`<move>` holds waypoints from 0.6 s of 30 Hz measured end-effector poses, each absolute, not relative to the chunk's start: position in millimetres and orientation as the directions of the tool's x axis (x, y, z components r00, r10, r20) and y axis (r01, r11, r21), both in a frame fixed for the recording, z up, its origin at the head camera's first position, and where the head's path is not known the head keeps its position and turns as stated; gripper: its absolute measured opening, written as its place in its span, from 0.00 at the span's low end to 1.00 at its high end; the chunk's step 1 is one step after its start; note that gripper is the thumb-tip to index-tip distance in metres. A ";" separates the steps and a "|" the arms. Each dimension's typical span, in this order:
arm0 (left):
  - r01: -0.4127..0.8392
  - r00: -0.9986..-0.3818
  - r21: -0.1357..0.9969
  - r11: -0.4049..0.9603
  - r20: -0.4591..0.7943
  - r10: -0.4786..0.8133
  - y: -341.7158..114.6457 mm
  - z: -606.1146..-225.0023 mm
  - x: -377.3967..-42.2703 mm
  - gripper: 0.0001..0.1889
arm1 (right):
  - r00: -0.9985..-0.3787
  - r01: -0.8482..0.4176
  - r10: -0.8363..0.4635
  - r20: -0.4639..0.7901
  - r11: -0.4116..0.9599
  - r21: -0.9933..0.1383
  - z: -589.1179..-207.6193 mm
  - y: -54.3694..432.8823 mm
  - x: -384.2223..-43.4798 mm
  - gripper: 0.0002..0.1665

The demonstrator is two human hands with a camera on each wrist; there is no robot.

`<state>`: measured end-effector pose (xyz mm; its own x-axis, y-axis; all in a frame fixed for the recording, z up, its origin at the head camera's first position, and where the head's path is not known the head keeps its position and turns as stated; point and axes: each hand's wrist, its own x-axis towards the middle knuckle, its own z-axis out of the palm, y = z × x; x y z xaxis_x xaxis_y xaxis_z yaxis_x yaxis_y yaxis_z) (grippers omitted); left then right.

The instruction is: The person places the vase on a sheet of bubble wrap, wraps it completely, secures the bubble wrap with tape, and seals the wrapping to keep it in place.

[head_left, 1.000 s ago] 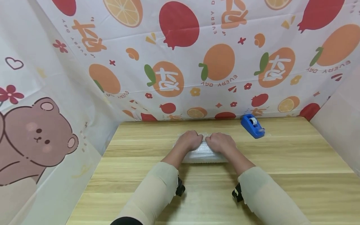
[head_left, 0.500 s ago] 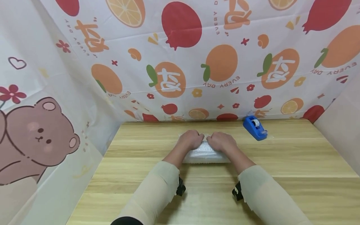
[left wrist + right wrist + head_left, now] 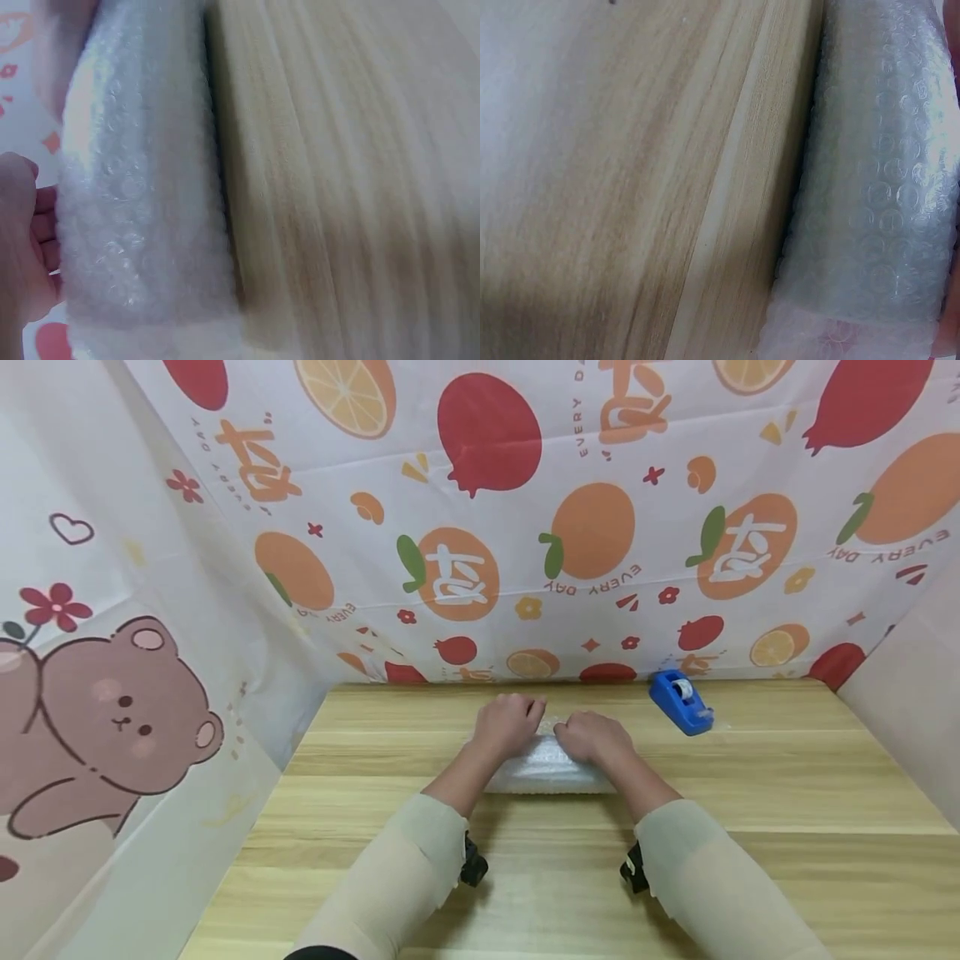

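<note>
A: Where is the bubble-wrap bundle (image 3: 547,767)?

B: It lies crosswise on the tabletop (image 3: 555,893), in front of the person, below both hands.

A: And the fingers?

B: The right hand (image 3: 596,737) has its fingers clamped on the far side of the bundle. The left hand (image 3: 508,722) keeps bent fingers at this same side, with the thumb raised — whether they grip, I cannot tell.

A: Anything else there?

B: A blue tape dispenser (image 3: 681,702) — it stands farther right, near the fruit-printed cloth (image 3: 517,527).

There are two hands (image 3: 508,727) (image 3: 596,737), two sleeves (image 3: 386,872) (image 3: 723,877), two wrist cameras (image 3: 473,864) (image 3: 633,870) (one per arm), one bubble-wrap bundle (image 3: 543,768), one tape dispenser (image 3: 677,700) and one table (image 3: 555,897).
</note>
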<state>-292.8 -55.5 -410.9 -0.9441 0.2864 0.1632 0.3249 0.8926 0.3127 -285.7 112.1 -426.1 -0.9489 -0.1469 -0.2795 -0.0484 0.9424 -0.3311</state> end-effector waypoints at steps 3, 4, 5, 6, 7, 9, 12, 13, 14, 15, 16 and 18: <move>0.374 -0.921 0.229 0.899 0.208 0.330 -56.4 -405.7 -280.9 0.27 | -0.949 -0.048 -0.147 -0.277 0.940 -0.337 -425.7 112.6 -285.3 0.28; 0.394 -0.909 0.200 0.897 0.228 0.348 -56.5 -405.2 -276.5 0.26 | -0.950 -0.048 -0.147 -0.274 0.940 -0.337 -425.4 112.8 -285.0 0.28; 0.412 -0.897 0.169 0.895 0.248 0.366 -56.6 -404.9 -272.1 0.26 | -0.952 -0.048 -0.146 -0.270 0.939 -0.339 -425.0 113.1 -284.7 0.28; 0.429 -0.884 0.138 0.893 0.270 0.382 -56.8 -405.6 -267.9 0.25 | -0.954 -0.050 -0.146 -0.262 0.939 -0.339 -424.6 113.2 -284.4 0.27; 0.444 -0.869 0.109 0.889 0.293 0.398 -56.9 -407.3 -264.5 0.25 | -0.956 -0.051 -0.146 -0.256 0.938 -0.342 -424.1 113.3 -284.3 0.27; 0.468 -0.845 0.061 0.881 0.322 0.427 -57.8 -411.7 -258.0 0.24 | -0.957 -0.051 -0.147 -0.252 0.935 -0.351 -422.7 113.7 -283.1 0.27; 0.485 -0.833 0.026 0.874 0.316 0.453 -59.9 -420.4 -250.2 0.22 | -0.954 -0.049 -0.150 -0.260 0.932 -0.358 -420.4 114.1 -281.4 0.27; 0.485 -0.838 0.024 0.874 0.301 0.456 -60.9 -423.2 -247.9 0.22 | -0.953 -0.047 -0.150 -0.264 0.932 -0.360 -419.8 114.0 -280.7 0.27; 0.478 -0.847 0.020 0.878 0.277 0.455 -61.9 -425.9 -246.0 0.23 | -0.952 -0.046 -0.151 -0.266 0.931 -0.362 -419.4 113.9 -280.1 0.27; 0.469 -0.858 0.021 0.883 0.249 0.450 -63.2 -428.1 -244.1 0.24 | -0.951 -0.049 -0.153 -0.267 0.931 -0.361 -419.5 113.7 -279.7 0.27; 0.460 -0.867 0.020 0.888 0.227 0.444 -64.5 -430.2 -242.8 0.25 | -0.951 -0.053 -0.157 -0.265 0.931 -0.360 -419.4 113.3 -279.4 0.28; 0.437 -0.885 0.014 0.899 0.185 0.427 -67.0 -432.7 -240.9 0.27 | -0.952 -0.061 -0.163 -0.258 0.929 -0.364 -419.5 111.8 -278.5 0.29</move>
<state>-240.9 -67.0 -432.7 -0.8850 0.4273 0.1850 0.4371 0.8993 0.0136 -278.5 111.8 -419.5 -0.9523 -0.1633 -0.2577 -0.0608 0.9293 -0.3642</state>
